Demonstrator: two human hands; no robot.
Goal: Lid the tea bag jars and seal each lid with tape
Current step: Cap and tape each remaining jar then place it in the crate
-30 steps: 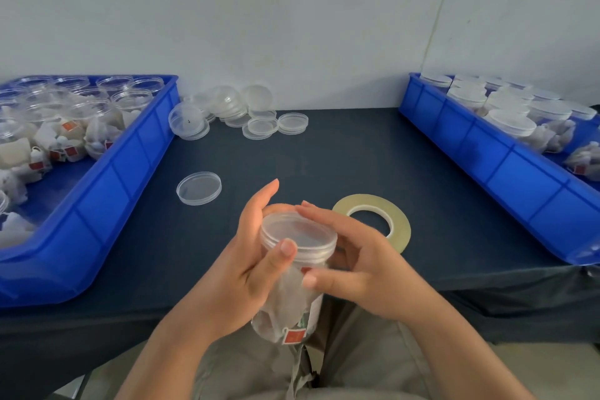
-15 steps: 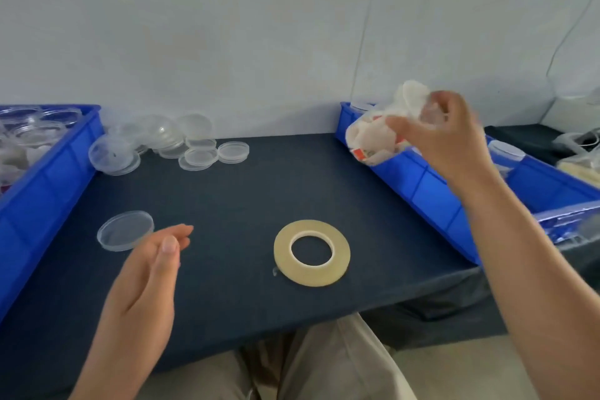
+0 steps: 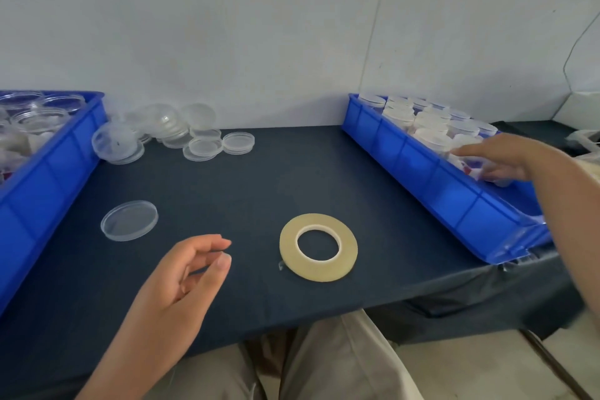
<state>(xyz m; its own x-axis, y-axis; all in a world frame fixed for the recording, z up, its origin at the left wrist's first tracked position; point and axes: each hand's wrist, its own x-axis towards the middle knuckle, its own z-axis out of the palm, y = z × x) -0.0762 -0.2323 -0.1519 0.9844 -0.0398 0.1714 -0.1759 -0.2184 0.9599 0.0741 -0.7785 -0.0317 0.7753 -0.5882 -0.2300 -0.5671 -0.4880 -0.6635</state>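
Two blue bins flank the dark counter (image 3: 259, 178). I see the right hand (image 3: 496, 156) down inside the right bin (image 3: 422, 169); half a second ago it held the tea bag jar (image 3: 467, 167) up above that bin's rim. Now the jar sits low beside the lidded jars (image 3: 431, 120), under the hand. The fingers (image 3: 470, 149) reach across it, but blur keeps me from telling whether they grip it. The left hand (image 3: 194, 269) hovers over the near counter, loosely curled and holding nothing, much as before. The tape roll (image 3: 318, 247) lies flat between the hands, a loose lid (image 3: 129, 220) to its left. Spare lids (image 3: 172, 130) sit far back beside the left bin (image 3: 48, 178).
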